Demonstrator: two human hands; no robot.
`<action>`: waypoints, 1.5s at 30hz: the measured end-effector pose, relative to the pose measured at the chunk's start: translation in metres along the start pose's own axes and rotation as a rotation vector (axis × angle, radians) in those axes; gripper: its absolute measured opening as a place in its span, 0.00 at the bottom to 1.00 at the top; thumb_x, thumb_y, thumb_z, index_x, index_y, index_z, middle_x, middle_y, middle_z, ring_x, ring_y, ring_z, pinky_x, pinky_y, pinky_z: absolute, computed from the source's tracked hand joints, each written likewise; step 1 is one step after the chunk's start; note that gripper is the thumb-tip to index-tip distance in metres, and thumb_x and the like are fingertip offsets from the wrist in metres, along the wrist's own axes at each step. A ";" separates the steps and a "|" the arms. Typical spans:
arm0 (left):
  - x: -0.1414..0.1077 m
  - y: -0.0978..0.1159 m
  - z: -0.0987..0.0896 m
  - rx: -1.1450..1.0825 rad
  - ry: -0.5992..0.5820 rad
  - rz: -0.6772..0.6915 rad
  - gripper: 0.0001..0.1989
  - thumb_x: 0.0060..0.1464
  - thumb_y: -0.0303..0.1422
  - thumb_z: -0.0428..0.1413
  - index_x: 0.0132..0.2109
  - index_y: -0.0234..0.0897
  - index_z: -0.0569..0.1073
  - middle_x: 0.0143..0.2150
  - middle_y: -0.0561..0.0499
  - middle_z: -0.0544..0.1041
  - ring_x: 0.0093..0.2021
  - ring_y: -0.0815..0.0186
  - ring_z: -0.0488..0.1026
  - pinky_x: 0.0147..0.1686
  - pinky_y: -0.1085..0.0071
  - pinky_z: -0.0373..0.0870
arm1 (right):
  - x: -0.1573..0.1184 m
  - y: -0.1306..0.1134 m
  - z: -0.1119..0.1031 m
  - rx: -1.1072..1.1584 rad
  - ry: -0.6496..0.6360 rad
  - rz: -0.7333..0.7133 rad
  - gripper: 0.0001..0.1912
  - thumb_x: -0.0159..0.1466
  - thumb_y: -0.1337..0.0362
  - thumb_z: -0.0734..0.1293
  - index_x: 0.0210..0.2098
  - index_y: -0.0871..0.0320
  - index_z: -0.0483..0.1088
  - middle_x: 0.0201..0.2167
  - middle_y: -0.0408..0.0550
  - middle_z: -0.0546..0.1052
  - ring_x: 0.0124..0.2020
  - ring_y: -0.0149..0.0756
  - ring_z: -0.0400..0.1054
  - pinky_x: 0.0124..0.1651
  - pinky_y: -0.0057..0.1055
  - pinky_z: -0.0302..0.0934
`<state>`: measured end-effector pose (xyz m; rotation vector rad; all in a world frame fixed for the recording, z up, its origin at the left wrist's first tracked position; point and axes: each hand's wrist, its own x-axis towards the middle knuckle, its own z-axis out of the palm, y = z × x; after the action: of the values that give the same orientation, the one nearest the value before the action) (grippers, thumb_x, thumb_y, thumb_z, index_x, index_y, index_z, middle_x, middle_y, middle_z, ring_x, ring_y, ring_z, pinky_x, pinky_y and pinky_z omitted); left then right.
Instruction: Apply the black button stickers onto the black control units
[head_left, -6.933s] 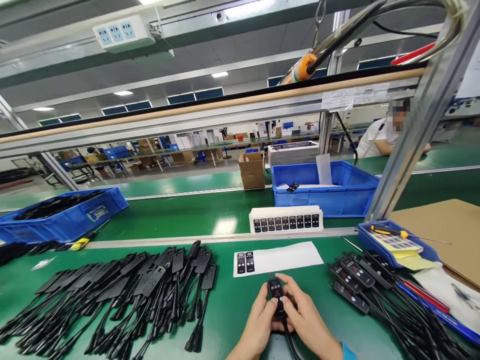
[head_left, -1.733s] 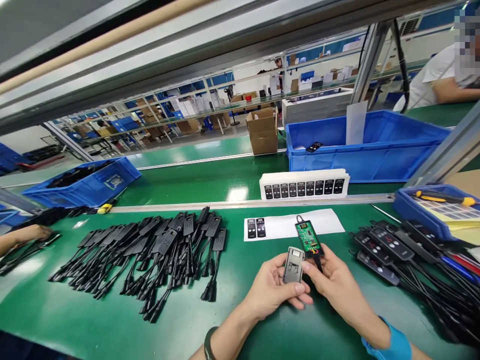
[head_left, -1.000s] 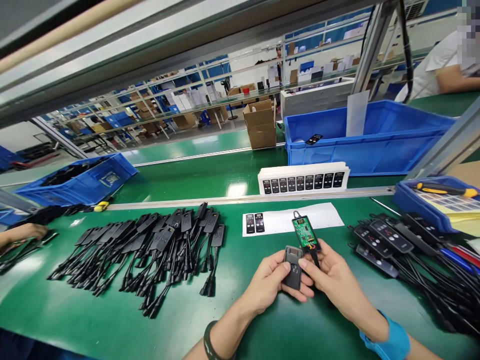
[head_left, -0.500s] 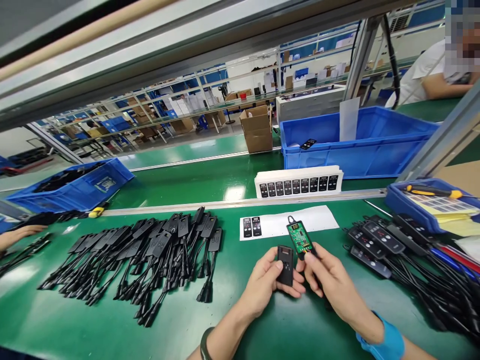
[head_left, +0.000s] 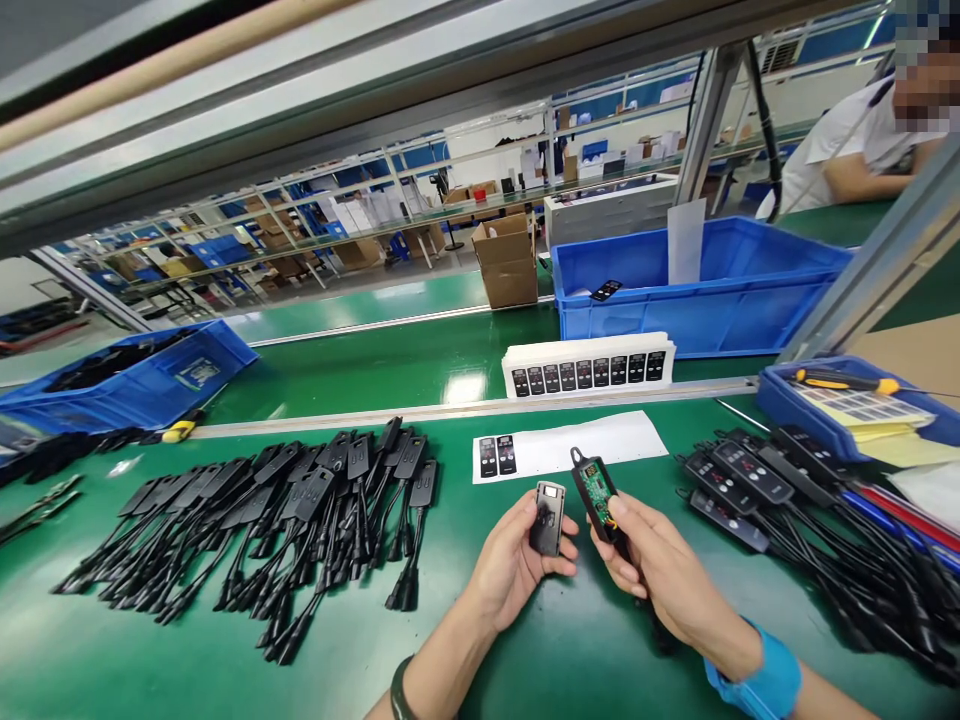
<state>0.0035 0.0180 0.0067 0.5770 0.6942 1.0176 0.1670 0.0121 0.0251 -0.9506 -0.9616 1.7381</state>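
The cover (head_left: 550,518) and the case (head_left: 610,538) have moved further apart since the earlier frame. Your left hand (head_left: 508,575) is half curled, holding the cover with thumb at its edge and fingers behind. Your right hand (head_left: 654,560) is wrapped round the case, thumb on its board (head_left: 595,490). Both parts are over the bench (head_left: 540,660), near the sheet (head_left: 574,448).

**Partly out of sight**

The right hand (head_left: 656,560) hides the lower end of the circuit board (head_left: 597,491). Both forearms (head_left: 444,645) run off the bottom edge. The far-left blue bin (head_left: 150,387) is cropped; its dark contents (head_left: 112,361) may be cables. Sticker (head_left: 505,457) lettering is too small to read.
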 end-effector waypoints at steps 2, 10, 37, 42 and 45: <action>0.000 0.000 0.000 -0.009 -0.002 -0.009 0.13 0.60 0.37 0.52 0.46 0.31 0.69 0.34 0.44 0.76 0.29 0.68 0.74 0.27 0.73 0.75 | -0.001 0.001 0.000 -0.012 -0.021 -0.002 0.21 0.62 0.45 0.63 0.29 0.58 0.65 0.23 0.41 0.67 0.16 0.22 0.50 0.15 0.19 0.43; -0.001 0.002 0.002 -0.024 0.018 0.040 0.09 0.57 0.33 0.56 0.43 0.31 0.71 0.34 0.47 0.75 0.29 0.69 0.72 0.29 0.74 0.73 | -0.001 0.005 0.001 -0.075 -0.093 -0.018 0.19 0.65 0.47 0.61 0.36 0.58 0.65 0.26 0.42 0.68 0.19 0.24 0.53 0.16 0.19 0.47; -0.001 0.001 0.003 0.180 0.116 0.217 0.20 0.49 0.33 0.63 0.50 0.33 0.73 0.35 0.51 0.73 0.33 0.70 0.73 0.36 0.74 0.73 | 0.007 0.017 -0.003 -0.240 -0.045 -0.106 0.22 0.64 0.50 0.61 0.52 0.56 0.63 0.44 0.51 0.71 0.37 0.39 0.70 0.40 0.38 0.70; 0.000 -0.010 0.002 0.474 0.164 0.272 0.27 0.45 0.36 0.66 0.52 0.33 0.69 0.34 0.50 0.72 0.30 0.70 0.69 0.26 0.76 0.72 | 0.005 0.017 -0.002 -0.387 -0.066 -0.220 0.15 0.66 0.55 0.60 0.48 0.55 0.67 0.44 0.50 0.73 0.44 0.41 0.68 0.50 0.39 0.63; -0.001 -0.012 0.001 0.566 0.182 0.298 0.30 0.43 0.34 0.67 0.53 0.34 0.68 0.30 0.55 0.68 0.28 0.73 0.66 0.24 0.79 0.68 | 0.008 0.019 -0.004 -0.386 -0.014 -0.241 0.15 0.67 0.55 0.59 0.49 0.55 0.64 0.42 0.49 0.74 0.42 0.39 0.69 0.46 0.36 0.64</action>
<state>0.0107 0.0118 -0.0013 1.1132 1.0935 1.1604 0.1622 0.0146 0.0045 -1.0148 -1.3934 1.3843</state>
